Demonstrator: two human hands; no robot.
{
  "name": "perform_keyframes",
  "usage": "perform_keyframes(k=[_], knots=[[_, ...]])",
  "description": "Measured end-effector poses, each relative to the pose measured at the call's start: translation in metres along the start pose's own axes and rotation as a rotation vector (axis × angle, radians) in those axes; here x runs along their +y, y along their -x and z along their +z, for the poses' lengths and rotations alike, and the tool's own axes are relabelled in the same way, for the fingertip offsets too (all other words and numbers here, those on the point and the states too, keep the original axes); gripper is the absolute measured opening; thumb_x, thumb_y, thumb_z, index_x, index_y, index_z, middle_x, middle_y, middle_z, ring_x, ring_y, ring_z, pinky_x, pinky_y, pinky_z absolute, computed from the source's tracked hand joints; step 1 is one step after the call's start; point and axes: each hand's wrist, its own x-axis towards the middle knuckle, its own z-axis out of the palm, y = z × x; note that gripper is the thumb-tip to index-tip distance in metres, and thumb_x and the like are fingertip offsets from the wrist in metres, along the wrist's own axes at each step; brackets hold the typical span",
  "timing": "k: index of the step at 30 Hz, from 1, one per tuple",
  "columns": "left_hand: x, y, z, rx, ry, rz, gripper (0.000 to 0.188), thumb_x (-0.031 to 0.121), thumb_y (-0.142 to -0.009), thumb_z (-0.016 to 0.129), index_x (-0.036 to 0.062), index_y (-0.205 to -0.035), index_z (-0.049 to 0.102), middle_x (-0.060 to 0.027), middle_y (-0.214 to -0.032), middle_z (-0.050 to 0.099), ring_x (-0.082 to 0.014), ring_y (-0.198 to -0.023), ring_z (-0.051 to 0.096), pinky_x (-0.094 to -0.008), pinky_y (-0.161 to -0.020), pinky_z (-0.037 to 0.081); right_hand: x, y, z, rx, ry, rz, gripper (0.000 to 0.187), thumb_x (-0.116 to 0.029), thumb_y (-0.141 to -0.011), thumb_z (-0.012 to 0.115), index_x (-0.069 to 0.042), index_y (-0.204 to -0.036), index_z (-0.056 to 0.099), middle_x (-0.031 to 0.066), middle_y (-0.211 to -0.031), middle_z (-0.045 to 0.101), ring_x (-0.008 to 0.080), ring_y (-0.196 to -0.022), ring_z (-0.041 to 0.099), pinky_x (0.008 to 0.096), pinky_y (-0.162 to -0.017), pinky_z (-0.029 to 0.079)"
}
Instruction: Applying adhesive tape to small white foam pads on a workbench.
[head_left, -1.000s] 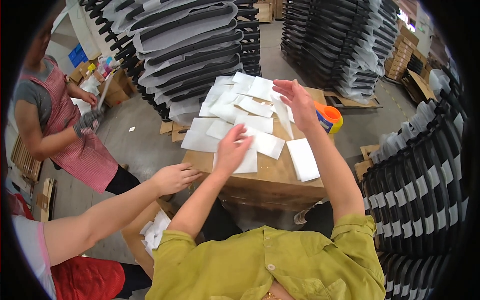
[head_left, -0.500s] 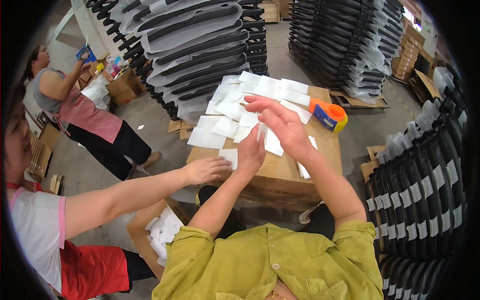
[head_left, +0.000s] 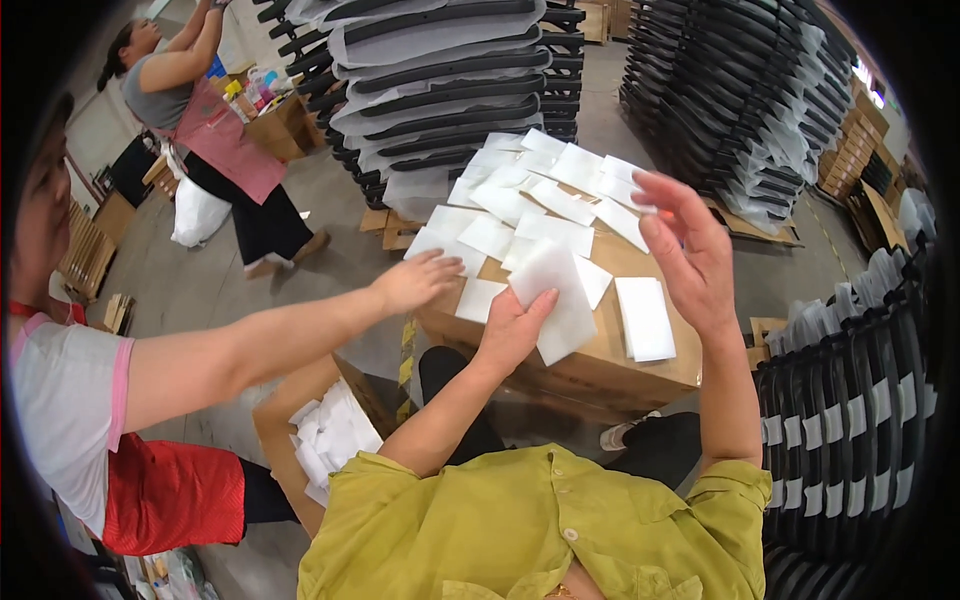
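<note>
White, thin rectangular sheet [head_left: 560, 305] sits pinched in the left hand [head_left: 515, 332], thumb on top, presumably for steadiness; the right hand [head_left: 695, 262] hovers loosely open, seemingly empty.

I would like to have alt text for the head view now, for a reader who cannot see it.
A person's left hand holds a white sheet over a cardboard box spread with similar sheets; the right hand is raised and open. A co-worker's hand reaches in from the left, and stacks of black parts stand behind.
</note>
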Motion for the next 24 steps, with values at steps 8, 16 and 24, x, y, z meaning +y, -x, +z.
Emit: perform_keyframes(k=[8,16,24], knots=[[-0.006,0.017,-0.004,0.108,0.343,-0.099,0.028,0.016,-0.085,0.056,-0.0012,-0.107,0.052,-0.0023,-0.095,0.058,-0.0076,-0.082,0.052,-0.0227,-0.073,0.043,0.061,0.086,0.032,-0.45,-0.474,0.841,0.022,-0.009,-0.081,0.059,-0.001,-0.101,0.056,0.0008,-0.089,0.059,0.0069,-0.078,0.054,0.0203,-0.068,0.045],[-0.022,0.037,-0.026,0.147,0.204,-0.185,0.022,0.013,-0.082,0.06,-0.0031,-0.098,0.059,-0.0033,-0.09,0.061,-0.008,-0.078,0.055,-0.0228,-0.07,0.045,0.065,0.086,0.047,-0.41,-0.362,0.866,0.025,-0.016,-0.082,0.057,0.004,-0.097,0.056,0.0063,-0.082,0.06,0.0105,-0.074,0.056,0.0236,-0.064,0.047],[-0.025,0.006,-0.107,0.595,0.151,-0.234,0.022,0.021,-0.084,0.057,0.0029,-0.095,0.055,-0.0002,-0.074,0.057,-0.006,-0.052,0.047,-0.02,-0.042,0.034,0.092,0.077,0.035,-0.36,-0.225,0.84,0.019,-0.012,-0.083,0.055,0.005,-0.091,0.056,0.0058,-0.074,0.059,0.0104,-0.066,0.056,0.0227,-0.064,0.046]])
